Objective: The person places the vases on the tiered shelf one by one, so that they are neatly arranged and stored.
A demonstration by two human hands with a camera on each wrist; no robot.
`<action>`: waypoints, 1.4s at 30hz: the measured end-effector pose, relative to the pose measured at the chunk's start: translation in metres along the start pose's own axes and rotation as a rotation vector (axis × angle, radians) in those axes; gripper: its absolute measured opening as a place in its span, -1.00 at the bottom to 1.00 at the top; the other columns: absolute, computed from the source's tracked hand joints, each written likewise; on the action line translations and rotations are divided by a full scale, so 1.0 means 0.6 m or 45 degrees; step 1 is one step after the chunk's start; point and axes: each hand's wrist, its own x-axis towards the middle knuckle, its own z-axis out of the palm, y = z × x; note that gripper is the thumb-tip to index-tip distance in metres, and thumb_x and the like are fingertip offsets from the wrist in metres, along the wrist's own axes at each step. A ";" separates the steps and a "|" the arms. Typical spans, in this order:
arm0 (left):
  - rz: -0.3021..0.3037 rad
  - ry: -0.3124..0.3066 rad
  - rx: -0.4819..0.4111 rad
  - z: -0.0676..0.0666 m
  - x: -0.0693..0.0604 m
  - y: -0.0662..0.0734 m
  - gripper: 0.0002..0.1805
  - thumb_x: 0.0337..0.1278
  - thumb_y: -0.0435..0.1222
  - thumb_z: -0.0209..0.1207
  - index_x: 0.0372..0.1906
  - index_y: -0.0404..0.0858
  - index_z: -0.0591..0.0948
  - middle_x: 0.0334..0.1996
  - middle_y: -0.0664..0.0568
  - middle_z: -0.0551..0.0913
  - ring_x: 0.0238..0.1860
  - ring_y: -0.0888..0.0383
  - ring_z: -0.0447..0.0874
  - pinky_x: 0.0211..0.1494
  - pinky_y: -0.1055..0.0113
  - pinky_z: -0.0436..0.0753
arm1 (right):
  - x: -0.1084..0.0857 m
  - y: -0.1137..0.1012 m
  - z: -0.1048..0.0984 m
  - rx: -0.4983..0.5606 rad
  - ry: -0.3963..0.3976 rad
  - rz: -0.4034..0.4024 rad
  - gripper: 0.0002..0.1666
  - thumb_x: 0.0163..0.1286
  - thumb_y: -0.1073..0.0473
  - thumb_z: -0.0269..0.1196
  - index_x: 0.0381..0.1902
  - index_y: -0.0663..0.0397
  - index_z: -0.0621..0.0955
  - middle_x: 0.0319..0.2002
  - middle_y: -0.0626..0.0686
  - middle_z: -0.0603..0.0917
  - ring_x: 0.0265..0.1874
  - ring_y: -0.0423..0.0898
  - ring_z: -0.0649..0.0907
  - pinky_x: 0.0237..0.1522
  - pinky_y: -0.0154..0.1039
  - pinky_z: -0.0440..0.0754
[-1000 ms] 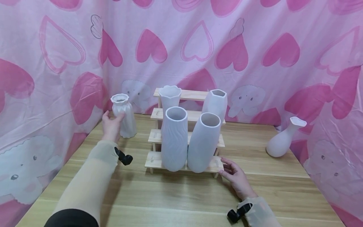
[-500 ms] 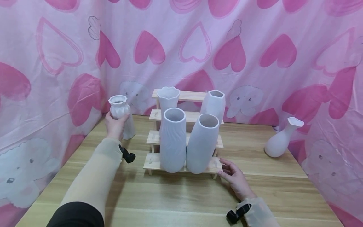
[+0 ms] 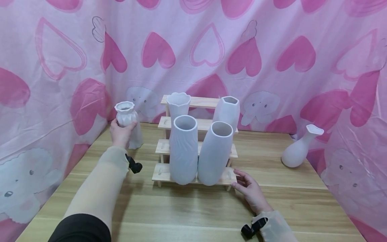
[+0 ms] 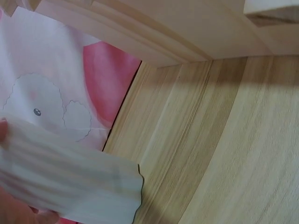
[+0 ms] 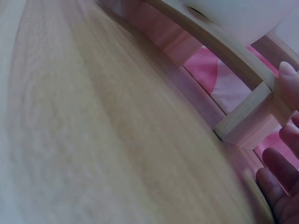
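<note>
At the back left of the table, the left hand point(image 3: 121, 133) grips a white vase with a ruffled rim point(image 3: 137, 134); its ribbed lower part point(image 4: 88, 172) shows in the left wrist view. The right hand point(image 3: 251, 192) holds the front right corner of a wooden tiered rack point(image 3: 161, 172), its thumb on the board's end in the right wrist view. On the rack stand two tall round-mouthed vases point(image 3: 183, 151) point(image 3: 215, 154) in front, a scalloped-rim vase point(image 3: 178, 103) and an angular-mouthed vase point(image 3: 227, 112) behind.
A white narrow-necked vase point(image 3: 297, 151) leans to the right at the table's right side. A pink heart-patterned curtain point(image 3: 181, 43) hangs behind and beside the wooden table point(image 3: 181, 215).
The left hand has closed round the ruffled vase, its thumb and fingers now wrapping the vase's middle. The right hand stays at the rack's corner. The whole head view has shifted slightly.
</note>
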 end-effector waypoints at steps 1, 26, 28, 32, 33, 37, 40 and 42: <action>0.005 -0.009 0.009 -0.002 0.000 0.000 0.05 0.04 -0.01 0.35 0.52 -0.13 -0.02 0.46 -0.06 0.11 0.42 -0.01 0.11 0.42 0.03 0.18 | 0.000 0.000 0.000 -0.001 -0.001 0.002 -0.31 0.24 0.18 0.36 0.31 0.14 0.42 0.17 0.19 0.50 0.06 -0.02 0.51 -0.01 -0.32 0.52; 0.050 -0.153 0.009 -0.035 -0.018 0.019 0.04 0.03 0.05 0.35 0.51 -0.13 0.03 0.44 -0.09 0.17 0.39 -0.05 0.18 0.39 -0.01 0.23 | 0.000 0.004 0.002 0.011 0.006 -0.051 -0.33 0.23 0.23 0.36 0.29 0.15 0.43 0.13 0.18 0.53 0.01 -0.12 0.54 -0.02 -0.34 0.53; 0.074 -0.170 0.049 -0.038 -0.021 0.029 0.05 0.02 0.08 0.34 0.51 -0.14 0.03 0.43 -0.10 0.18 0.38 -0.07 0.19 0.38 -0.04 0.24 | 0.000 0.004 0.002 0.015 0.008 -0.050 -0.33 0.23 0.23 0.36 0.29 0.15 0.43 0.13 0.19 0.53 0.01 -0.12 0.54 -0.02 -0.35 0.53; 0.107 -0.216 0.083 -0.042 -0.030 0.052 0.06 0.01 0.10 0.33 0.51 -0.14 0.04 0.43 -0.10 0.18 0.37 -0.08 0.19 0.37 -0.08 0.24 | -0.002 0.002 0.003 0.021 0.003 -0.061 -0.33 0.24 0.25 0.35 0.30 0.18 0.42 0.14 0.23 0.52 0.00 -0.11 0.54 -0.02 -0.35 0.53; 0.112 -0.228 0.078 -0.043 -0.032 0.058 0.06 0.01 0.09 0.34 0.51 -0.15 0.03 0.43 -0.10 0.18 0.37 -0.08 0.19 0.37 -0.08 0.24 | -0.002 0.002 0.003 0.020 0.001 -0.062 -0.33 0.25 0.25 0.35 0.30 0.19 0.41 0.14 0.23 0.52 0.00 -0.11 0.54 -0.02 -0.35 0.53; 0.148 -0.267 0.078 -0.047 -0.040 0.083 0.07 0.00 0.07 0.35 0.51 -0.17 0.02 0.42 -0.11 0.18 0.34 -0.07 0.22 0.36 -0.03 0.27 | -0.002 0.001 0.003 0.014 0.001 -0.058 -0.33 0.25 0.23 0.35 0.30 0.19 0.42 0.13 0.23 0.52 0.00 -0.11 0.54 -0.02 -0.36 0.52; 0.179 -0.291 0.087 -0.051 -0.048 0.101 0.09 -0.02 0.08 0.36 0.50 -0.19 0.02 0.40 -0.12 0.21 0.31 -0.06 0.25 0.35 0.02 0.31 | -0.002 0.002 0.002 0.004 0.001 -0.052 -0.33 0.25 0.22 0.35 0.30 0.18 0.42 0.13 0.21 0.52 0.00 -0.11 0.54 -0.02 -0.36 0.52; 0.196 -0.309 0.096 -0.053 -0.053 0.114 0.09 -0.03 0.09 0.36 0.50 -0.20 0.03 0.38 -0.13 0.23 0.29 -0.06 0.27 0.34 0.03 0.32 | -0.002 0.003 0.001 -0.001 0.007 -0.056 -0.32 0.24 0.22 0.36 0.30 0.18 0.42 0.11 0.20 0.54 0.00 -0.11 0.54 -0.03 -0.35 0.52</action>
